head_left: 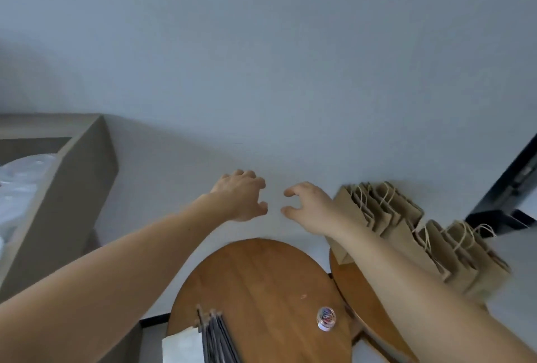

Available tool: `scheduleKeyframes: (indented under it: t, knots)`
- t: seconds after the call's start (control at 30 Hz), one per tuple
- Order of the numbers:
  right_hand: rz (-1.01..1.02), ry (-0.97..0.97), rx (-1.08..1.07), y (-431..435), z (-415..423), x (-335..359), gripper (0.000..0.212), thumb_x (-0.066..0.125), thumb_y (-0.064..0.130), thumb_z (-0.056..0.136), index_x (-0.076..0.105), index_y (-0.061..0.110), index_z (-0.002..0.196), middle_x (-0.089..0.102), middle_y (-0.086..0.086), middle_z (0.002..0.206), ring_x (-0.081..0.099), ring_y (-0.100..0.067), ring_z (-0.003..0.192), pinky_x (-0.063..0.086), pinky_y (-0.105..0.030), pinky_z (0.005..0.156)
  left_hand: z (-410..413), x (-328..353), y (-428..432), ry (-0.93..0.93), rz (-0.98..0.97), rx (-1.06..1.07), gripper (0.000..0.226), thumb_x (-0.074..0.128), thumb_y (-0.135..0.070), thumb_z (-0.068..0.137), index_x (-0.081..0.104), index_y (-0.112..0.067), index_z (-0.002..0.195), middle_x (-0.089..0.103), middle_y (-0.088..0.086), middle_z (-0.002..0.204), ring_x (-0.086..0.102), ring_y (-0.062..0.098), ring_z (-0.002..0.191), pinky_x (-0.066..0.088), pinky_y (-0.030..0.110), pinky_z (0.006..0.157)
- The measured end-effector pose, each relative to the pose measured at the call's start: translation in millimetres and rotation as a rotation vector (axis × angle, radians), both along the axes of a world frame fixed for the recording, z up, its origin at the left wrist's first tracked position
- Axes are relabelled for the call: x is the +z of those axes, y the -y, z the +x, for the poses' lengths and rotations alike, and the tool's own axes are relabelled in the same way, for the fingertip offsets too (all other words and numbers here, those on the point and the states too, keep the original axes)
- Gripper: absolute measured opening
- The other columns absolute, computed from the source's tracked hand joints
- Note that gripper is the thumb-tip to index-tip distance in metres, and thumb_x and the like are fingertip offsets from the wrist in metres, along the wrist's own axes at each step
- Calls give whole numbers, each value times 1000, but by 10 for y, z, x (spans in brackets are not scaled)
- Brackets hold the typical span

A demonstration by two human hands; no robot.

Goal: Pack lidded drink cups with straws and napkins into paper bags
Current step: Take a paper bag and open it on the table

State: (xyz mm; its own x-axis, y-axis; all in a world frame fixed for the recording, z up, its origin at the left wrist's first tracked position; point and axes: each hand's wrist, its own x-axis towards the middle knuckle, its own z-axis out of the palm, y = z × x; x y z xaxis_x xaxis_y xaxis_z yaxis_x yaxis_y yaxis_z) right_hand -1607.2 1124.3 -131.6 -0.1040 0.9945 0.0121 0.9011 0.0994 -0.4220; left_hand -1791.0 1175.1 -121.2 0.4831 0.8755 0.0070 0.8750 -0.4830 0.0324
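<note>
A pale grey-blue wall (261,72) fills most of the view. Below it stands a round wooden desk (261,275), with a second round wooden top (357,284) just beside it on the right. Brown paper bags (386,211) with twine handles stand in a row on that second top, leaning against the wall.

On the near desk are a small jar of coloured clips (326,319), a dark bundle of thin strips (216,339) and a white stack (181,345) touching it.

The left hand (241,195) and right hand (308,206) reach towards the wall, near each other, their fingers (247,174) loosely bent and holding nothing. A grey-brown cabinet (66,188) holding clear plastic (23,176) stands at the left, and a black frame (511,188) at the right.
</note>
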Motion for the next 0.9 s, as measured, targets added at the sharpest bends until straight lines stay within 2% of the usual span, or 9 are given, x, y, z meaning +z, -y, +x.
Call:
scheduleKeyframes:
  t: [0.13,0.33,0.43,0.5,0.6,0.67,0.73,0.8,0.9]
  knots:
    - [-74,0,-152,81,534,-221,51,57,41,95,48,19,141,42,0,147,44,-18,131,38,-32,105,600,-365,-196,26,-92,-131,60,49,-53,93,41,-24,145,43,3,146,40,27,132,35,43,107]
    - [-142,25,-367,416,1338,-509,52,55,44,95,48,21,141,55,0,138,56,-14,111,46,-23,83,1394,-701,-233,53,-191,-288,56,50,-49,93,44,-23,142,45,4,144,40,28,130,34,43,106]
    - [-155,26,-495,523,1774,-627,46,58,42,93,59,11,127,61,-7,129,60,-23,111,51,-36,90,1811,-760,-232,68,-206,-323,56,52,-49,93,44,-25,142,45,3,143,40,27,130,35,44,106]
    - [-163,58,-561,550,2098,-725,43,58,38,92,60,6,121,64,-12,121,61,-27,107,52,-43,89,2096,-799,-231,72,-203,-336,55,52,-49,92,45,-26,142,47,1,141,41,26,129,36,43,105]
    - [-204,86,-594,553,2630,-911,39,54,34,95,57,13,128,63,-5,119,61,-23,103,50,-33,76,2533,-895,-238,60,-205,-341,52,50,-49,93,47,-26,139,50,1,136,45,24,124,39,41,100]
    - [-235,103,-609,543,3008,-1085,27,52,33,95,59,18,116,60,1,96,58,-15,80,40,-27,57,2822,-989,-244,43,-221,-336,50,49,-49,93,49,-26,137,52,0,132,46,24,121,40,39,97]
    - [-252,121,-670,495,3379,-1273,16,51,35,94,50,20,87,46,4,77,45,-13,62,29,-27,50,3099,-1109,-258,37,-233,-323,48,49,-48,92,52,-25,135,55,0,129,49,23,117,41,36,92]
    - [-258,135,-713,423,3722,-1459,27,51,36,93,37,21,74,38,3,76,40,-16,63,26,-29,51,3340,-1239,-273,31,-257,-293,47,50,-48,93,53,-25,134,56,0,128,51,22,114,43,36,90]
    - [-291,153,-696,306,4133,-1733,28,49,38,94,40,19,76,43,0,82,43,-18,70,25,-30,51,3608,-1424,-282,26,-305,-237,44,51,-45,94,51,-25,134,55,0,130,50,22,114,43,36,91]
